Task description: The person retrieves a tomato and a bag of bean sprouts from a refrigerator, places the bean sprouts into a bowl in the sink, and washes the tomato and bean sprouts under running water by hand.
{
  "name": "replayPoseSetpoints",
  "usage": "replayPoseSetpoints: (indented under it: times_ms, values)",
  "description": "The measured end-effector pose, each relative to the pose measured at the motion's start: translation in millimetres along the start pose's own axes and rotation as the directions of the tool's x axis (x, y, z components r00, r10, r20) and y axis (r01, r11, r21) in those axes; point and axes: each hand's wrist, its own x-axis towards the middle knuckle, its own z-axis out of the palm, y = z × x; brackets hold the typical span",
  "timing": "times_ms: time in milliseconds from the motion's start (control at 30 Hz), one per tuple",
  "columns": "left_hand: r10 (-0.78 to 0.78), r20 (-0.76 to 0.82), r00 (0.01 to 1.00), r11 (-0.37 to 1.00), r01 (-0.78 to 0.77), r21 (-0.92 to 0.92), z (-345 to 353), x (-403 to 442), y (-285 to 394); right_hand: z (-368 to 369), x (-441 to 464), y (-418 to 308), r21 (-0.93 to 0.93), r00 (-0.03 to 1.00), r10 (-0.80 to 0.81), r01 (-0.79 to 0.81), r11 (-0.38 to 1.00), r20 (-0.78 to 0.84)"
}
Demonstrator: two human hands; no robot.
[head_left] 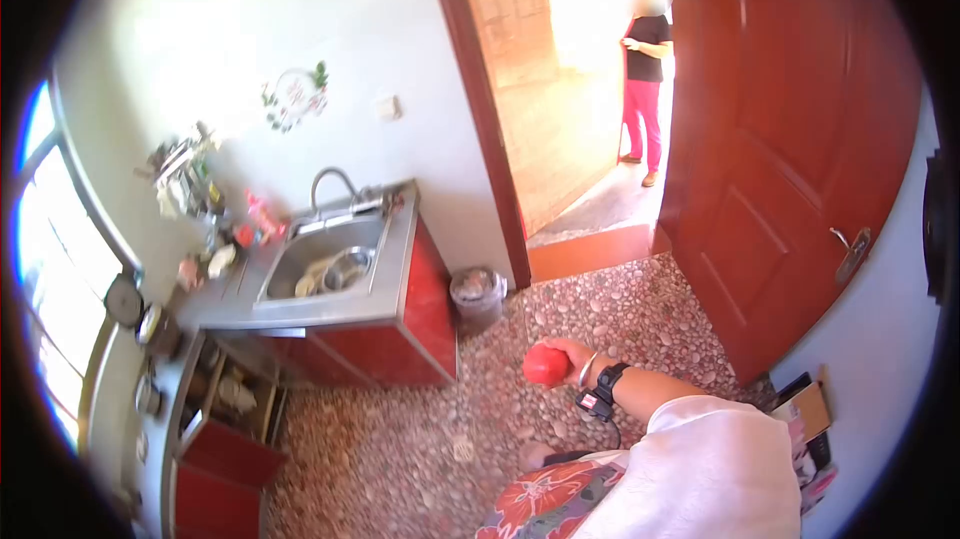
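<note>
My right hand (574,360) reaches out over the floor, its fingers wrapped round a red, round fruit that looks like a tomato (546,366). A bangle (588,369) and a black wrist strap with a small device (596,395) are on that wrist. The fruit is held in the air, apart from the counter and the sink. My left hand is out of view. Below the arm, part of my floral clothing (550,501) shows.
To the left, a steel sink (375,239) holding a metal bowl (348,267) is set in a red-fronted counter. A lined bin (478,301) stands beside it. The red door (770,139) is open, and a person (646,89) stands outside. Pebble-patterned floor (380,449) lies between.
</note>
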Motion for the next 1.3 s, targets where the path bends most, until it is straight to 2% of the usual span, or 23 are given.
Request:
replayPoseSetpoints:
  times_ms: [167, 300, 567, 733, 900, 933, 967, 1000, 1067, 1167, 1267, 1300]
  values:
    - [0.014, 0.033, 0.999, 1.0, -0.014, -0.013, 42.3, 93.5, 24.2, 3.8, 49.7, -66.7, 0.061, 0.994, -0.087, 0.091, 0.994, -0.06]
    - [0.032, 0.035, 0.999, 0.999, -0.031, -0.022, 60.9, 166.4, 45.0, -3.3, 96.4, -94.8, 0.115, 0.972, -0.216, 0.226, 0.967, -0.093]
    - [0.098, 0.071, 0.993, 0.994, -0.095, -0.049, 50.0, 304.1, 88.7, 24.0, 140.4, -74.4, 0.201, 0.936, -0.252, 0.303, 0.931, -0.244]
    - [0.187, 0.111, 0.976, 0.978, -0.174, -0.118, 4.3, 403.3, 120.6, 91.6, 178.6, -52.6, 0.249, 0.882, -0.304, 0.405, 0.88, -0.359]
    - [0.3, 0.071, 0.951, 0.94, -0.282, -0.194, -74.9, 514.8, 169.3, 143.2, 262.0, -26.7, 0.156, 0.931, -0.321, 0.347, 0.925, -0.172]
    - [0.301, 0.048, 0.952, 0.939, -0.287, -0.188, -92.4, 527.4, 173.3, 166.8, 268.1, -24.3, 0.147, 0.926, -0.307, 0.343, 0.928, -0.22]
    - [0.328, 0.06, 0.943, 0.932, -0.312, -0.185, -105.7, 544.3, 166.9, 189.0, 269.5, -21.8, 0.11, 0.936, -0.283, 0.31, 0.944, -0.21]
    - [0.287, 0.001, 0.958, 0.949, -0.284, -0.14, -106.1, 554.3, 168.9, 217.6, 270.2, -25.2, 0.114, 0.956, -0.215, 0.24, 0.964, -0.198]
    - [0.288, -0.044, 0.957, 0.953, -0.291, -0.08, -112.7, 568.5, 171.5, 238.7, 282.4, -25.0, 0.041, 0.932, -0.207, 0.229, 0.973, -0.298]
    - [0.229, -0.029, 0.973, 0.965, -0.231, -0.128, -116.4, 579.7, 176.1, 250.2, 312.2, -28.8, -0.054, 0.965, -0.154, 0.146, 0.988, -0.21]
    - [0.198, -0.031, 0.98, 0.974, -0.2, -0.106, -113.1, 584.4, 179.4, 264.9, 350.0, -44.7, -0.262, 0.943, -0.104, 0.018, 0.965, -0.316]
    - [0.199, -0.025, 0.98, 0.975, -0.201, -0.091, -112.7, 587.7, 179.7, 275.4, 364.6, -48.3, -0.338, 0.952, -0.094, -0.01, 0.941, -0.29]
